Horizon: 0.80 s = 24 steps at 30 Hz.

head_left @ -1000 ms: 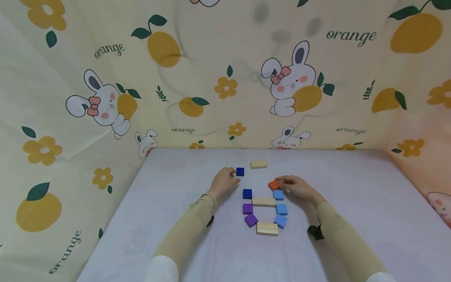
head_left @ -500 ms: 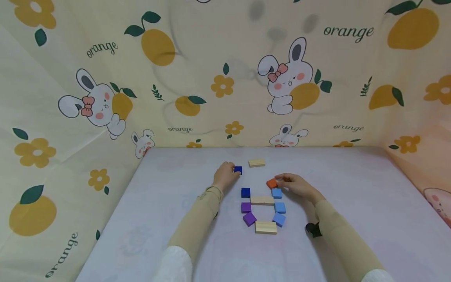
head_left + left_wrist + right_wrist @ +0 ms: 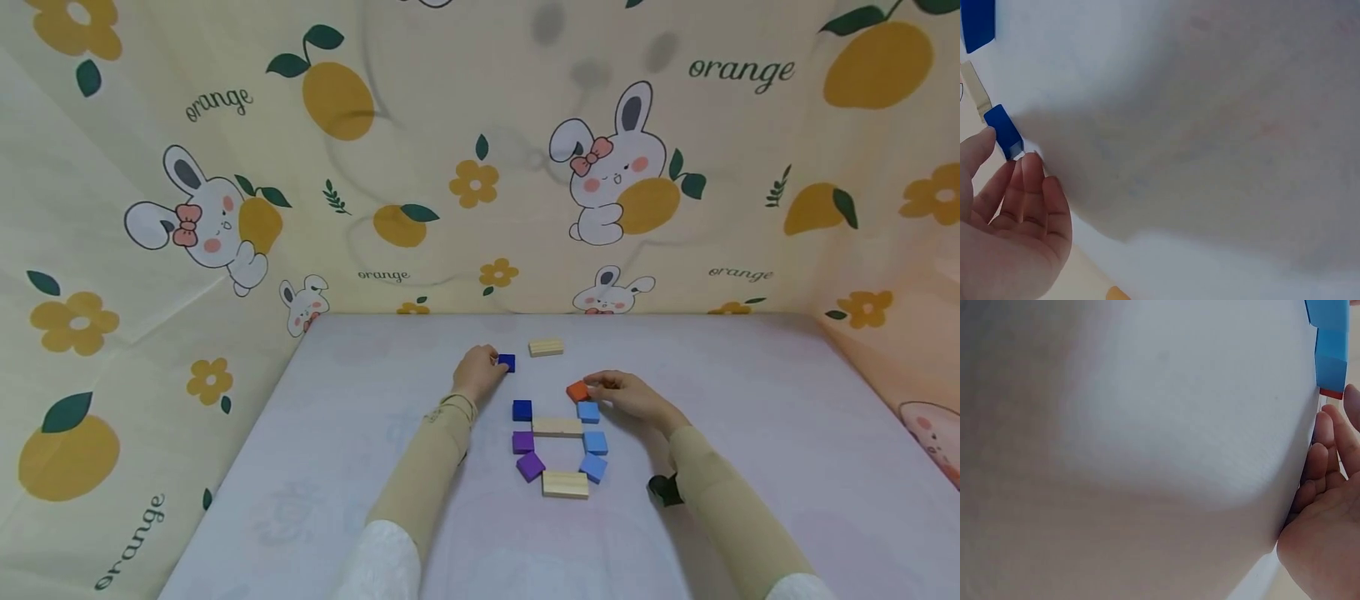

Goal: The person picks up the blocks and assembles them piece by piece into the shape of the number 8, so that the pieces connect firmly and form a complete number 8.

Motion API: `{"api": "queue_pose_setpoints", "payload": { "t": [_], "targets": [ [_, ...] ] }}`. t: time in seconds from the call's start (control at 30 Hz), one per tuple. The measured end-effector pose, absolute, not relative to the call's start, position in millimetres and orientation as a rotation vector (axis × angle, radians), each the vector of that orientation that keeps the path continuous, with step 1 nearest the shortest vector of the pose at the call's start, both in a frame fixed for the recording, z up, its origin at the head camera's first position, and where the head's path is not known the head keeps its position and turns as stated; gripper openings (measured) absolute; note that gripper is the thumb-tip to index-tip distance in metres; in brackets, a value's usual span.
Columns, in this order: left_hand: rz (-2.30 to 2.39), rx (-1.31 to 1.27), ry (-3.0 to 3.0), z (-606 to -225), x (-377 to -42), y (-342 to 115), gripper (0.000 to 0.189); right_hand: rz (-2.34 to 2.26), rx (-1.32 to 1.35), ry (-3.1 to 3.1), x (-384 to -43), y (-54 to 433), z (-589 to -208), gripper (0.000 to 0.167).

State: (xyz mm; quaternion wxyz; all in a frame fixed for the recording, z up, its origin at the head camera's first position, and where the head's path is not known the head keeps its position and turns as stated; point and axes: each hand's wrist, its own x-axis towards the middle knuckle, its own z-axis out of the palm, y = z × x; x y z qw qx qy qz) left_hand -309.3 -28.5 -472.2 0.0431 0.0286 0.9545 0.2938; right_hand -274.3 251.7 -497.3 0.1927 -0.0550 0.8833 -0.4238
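My left hand point(image 3: 477, 372) pinches a dark blue block point(image 3: 507, 363) between thumb and fingers, at the far side of the table. In the left wrist view that blue block point(image 3: 1002, 130) shows between thumb tip and fingertips. My right hand point(image 3: 628, 393) holds an orange block point(image 3: 577, 390) by its right side, set askew just behind a light blue block point(image 3: 588, 412). From the right wrist, only a thin strip of the orange block point(image 3: 1332, 394) shows past the light blue ones. A second dark blue block point(image 3: 522, 410) lies nearer, at the left row's far end.
Two purple blocks point(image 3: 523, 442) continue the left row, with more light blue blocks point(image 3: 596, 442) opposite. Wooden planks cross between the rows point(image 3: 557, 427) and at the near end point(image 3: 566, 484). Another wooden plank point(image 3: 546, 347) lies at the back, before the printed cloth wall point(image 3: 420, 167).
My left hand has closed its thumb and fingers onto the far dark blue block, which it was just beside before. The right hand stays at the orange block. The head view has shifted slightly.
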Motion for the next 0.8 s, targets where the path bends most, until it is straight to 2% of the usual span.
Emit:
{"api": "queue_pose_setpoints", "payload": {
  "t": [0.5,0.8],
  "targets": [
    [0.972,0.111,2.923,-477.2,-307.7,-28.8,0.031,-1.189,-0.165,2.484,-272.7,248.7,-496.7,0.049],
    [0.916,0.233,2.912,-481.5,-304.5,-30.7,0.031,-1.186,-0.166,2.474,-273.2,250.0,-496.1,0.050]
  ]
}}
